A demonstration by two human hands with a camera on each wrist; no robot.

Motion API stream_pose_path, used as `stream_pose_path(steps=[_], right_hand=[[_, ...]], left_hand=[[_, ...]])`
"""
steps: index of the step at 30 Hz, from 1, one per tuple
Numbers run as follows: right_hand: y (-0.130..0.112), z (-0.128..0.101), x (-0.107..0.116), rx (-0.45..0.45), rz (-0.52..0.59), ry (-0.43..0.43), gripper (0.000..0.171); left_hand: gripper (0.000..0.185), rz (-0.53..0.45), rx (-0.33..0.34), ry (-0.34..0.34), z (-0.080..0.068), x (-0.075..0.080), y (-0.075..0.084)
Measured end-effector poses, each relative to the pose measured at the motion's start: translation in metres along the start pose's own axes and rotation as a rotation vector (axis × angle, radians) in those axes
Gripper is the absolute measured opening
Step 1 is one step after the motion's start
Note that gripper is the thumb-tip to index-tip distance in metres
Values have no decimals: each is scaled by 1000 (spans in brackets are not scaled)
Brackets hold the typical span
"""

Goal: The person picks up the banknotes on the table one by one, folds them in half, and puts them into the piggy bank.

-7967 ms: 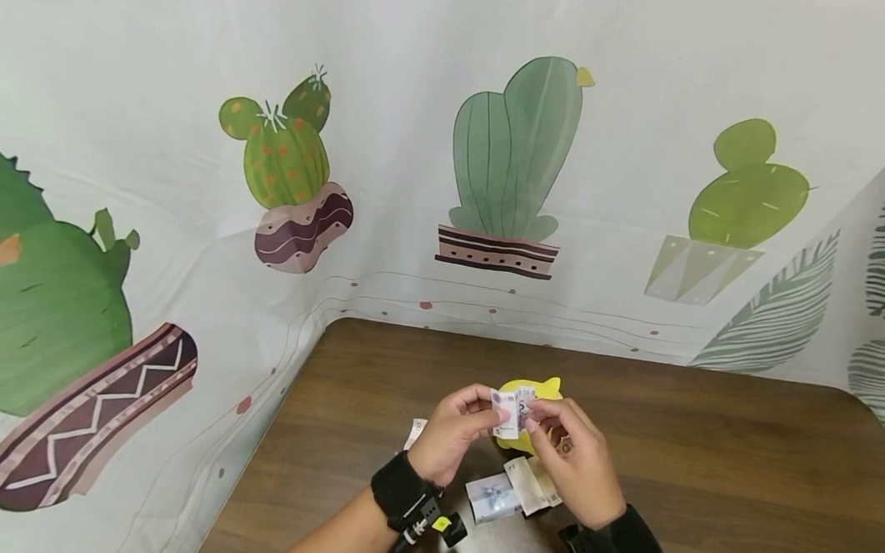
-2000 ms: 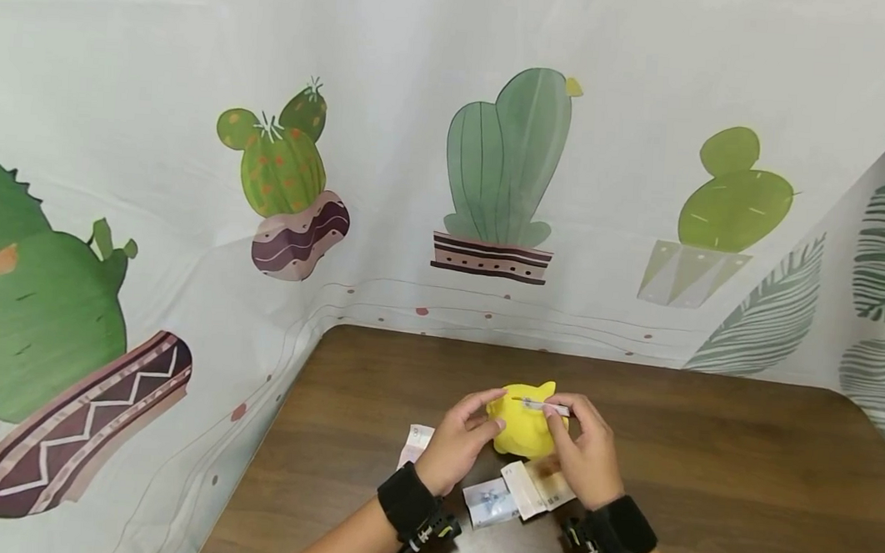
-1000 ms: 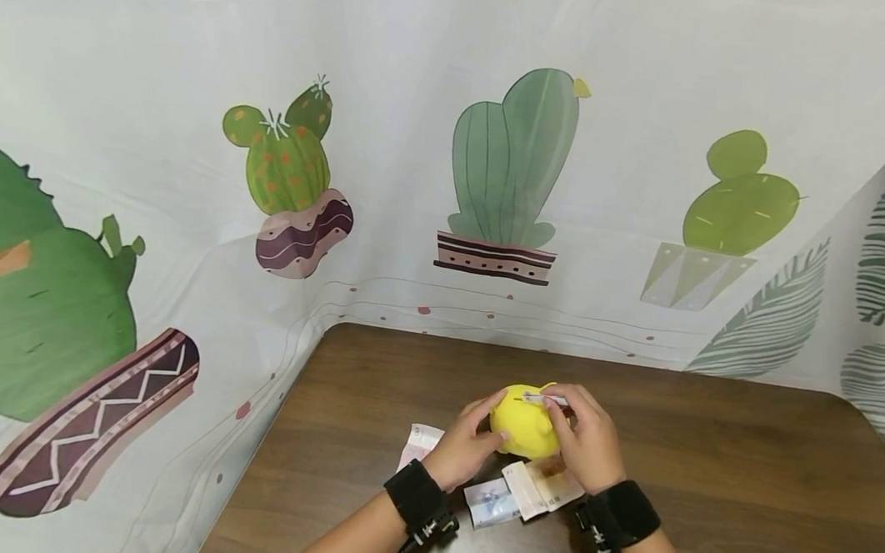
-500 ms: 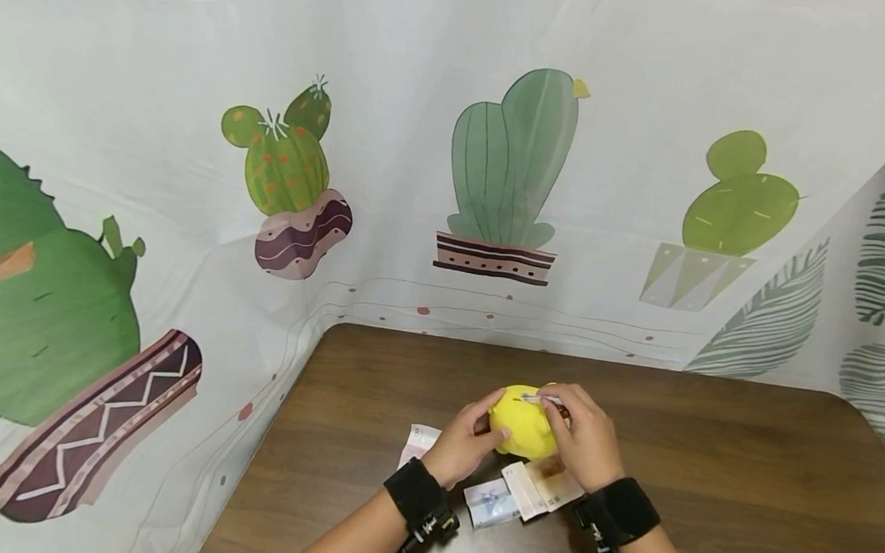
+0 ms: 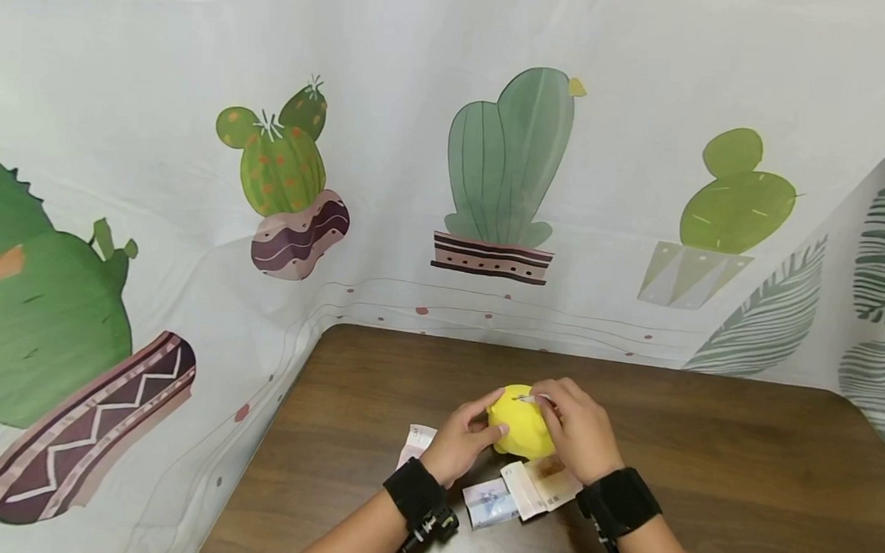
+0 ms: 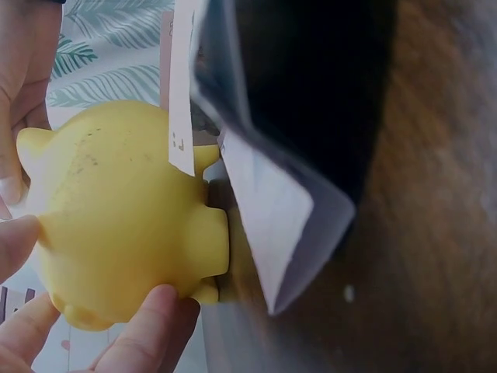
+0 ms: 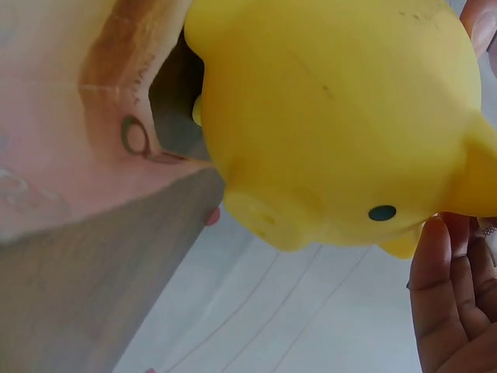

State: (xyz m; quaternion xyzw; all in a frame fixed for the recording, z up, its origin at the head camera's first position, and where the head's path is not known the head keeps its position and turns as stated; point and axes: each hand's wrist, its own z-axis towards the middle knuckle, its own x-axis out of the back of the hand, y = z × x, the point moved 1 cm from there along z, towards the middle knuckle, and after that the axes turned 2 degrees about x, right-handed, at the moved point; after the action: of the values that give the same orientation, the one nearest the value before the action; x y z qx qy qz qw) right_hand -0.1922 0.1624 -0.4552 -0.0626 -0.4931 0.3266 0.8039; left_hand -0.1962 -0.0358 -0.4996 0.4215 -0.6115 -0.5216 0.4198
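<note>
Two hands meet at a yellow piggy bank (image 5: 521, 423) that stands on the brown wooden table (image 5: 703, 466), near its front edge and just in front of you. Your left hand (image 5: 461, 444) holds the bank's left flank: the thumb lies across the near side and the fingers curve round the far side, as the left wrist view confirms, where fingertips (image 6: 147, 322) press against the yellow body (image 6: 116, 217). Your right hand (image 5: 579, 430) sits on the bank's upper right, fingers curled, pinching a folded banknote (image 5: 535, 397) at the top of the bank; only a thin pale edge of the note shows, so you cannot tell how deep it sits in the bank. In the right wrist view the bank (image 7: 342, 116) fills the frame, one small dark eye facing the camera, with your fingers (image 7: 446, 303) just beside its lower edge.

Three more folded notes lie flat on the table close to your wrists: a pinkish note (image 5: 416, 442) left of your left hand, a bluish note (image 5: 489, 504) between the wrists, and a tan note (image 5: 544, 489) touching it, just below the bank. A black wristband (image 5: 414, 492) circles each forearm. Behind the table hangs a white cloth printed with potted cacti (image 5: 508, 163).
</note>
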Motion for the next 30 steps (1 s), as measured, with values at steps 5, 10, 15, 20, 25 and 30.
stream_pose_path(steps=[5,10,15,20,25,30], right_hand=[[-2,3,-2,26,-47,-15,14],[-3,4,-6,58,-88,-14,13],[-3,3,-10,85,-107,6,13],[-4,1,-16,81,-124,14,13],[-5,0,-20,109,-160,22,14],[-6,-2,-22,105,-178,34,19]], left_hand=[[56,-25,0,-6,-1,1,1],[55,-30,12,-12,-2,1,2],[55,-54,19,-35,-2,2,3],[56,-68,12,-38,-1,2,3],[56,-88,5,-51,0,1,1],[56,-79,4,-51,1,0,1]])
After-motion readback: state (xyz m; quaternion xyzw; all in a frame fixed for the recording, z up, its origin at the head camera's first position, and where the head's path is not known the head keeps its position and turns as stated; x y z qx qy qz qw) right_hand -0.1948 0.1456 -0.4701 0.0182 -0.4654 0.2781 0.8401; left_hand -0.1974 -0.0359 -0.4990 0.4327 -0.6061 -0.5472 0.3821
